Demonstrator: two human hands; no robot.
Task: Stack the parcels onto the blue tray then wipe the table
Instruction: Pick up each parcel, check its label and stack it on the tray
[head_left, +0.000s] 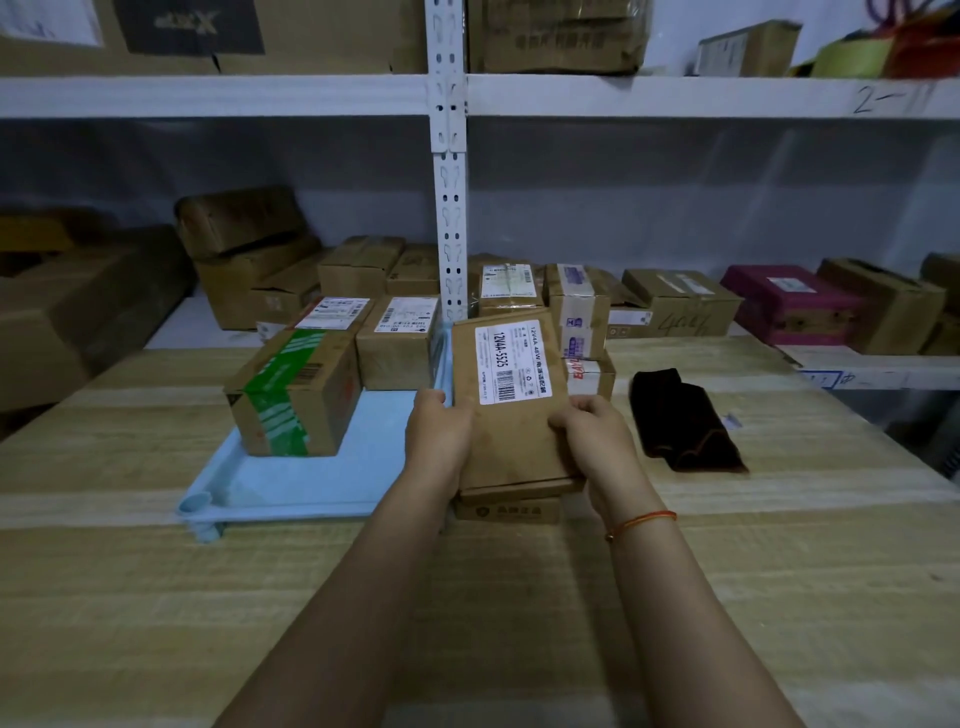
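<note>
Both hands are on the flat box (506, 395): the left hand (438, 436) grips its left edge with the fingers wrapped under, and the right hand (597, 434) has its fingers curled over the right edge, an orange string bracelet (641, 522) on that wrist. The box is tilted up toward the camera, white label (511, 361) facing us with "12V4A-5525" printed on it. Under its near end there's a second box (509, 506), and I honestly can't tell if it's being held too or just sitting on the table (519, 623).

The flat box is just right of the blue tray (291, 483), which lies at about 10 o'clock from the hands. On the tray, a parcel with green tape (293, 395) stands at the left. At 12 o'clock from it are two more labelled parcels, one (332, 314) behind it and one (397, 343) to the right, at the tray's far end.

At 1 o'clock from the hands there's a small stack of taped parcels (579, 322) on the table. At 3 o'clock, lying apart from everything, is a dark folded cloth (680, 421).

Behind the table runs a white shelf rack (449, 208) full of cardboard boxes, plus a magenta one (784, 301) at the far right.
</note>
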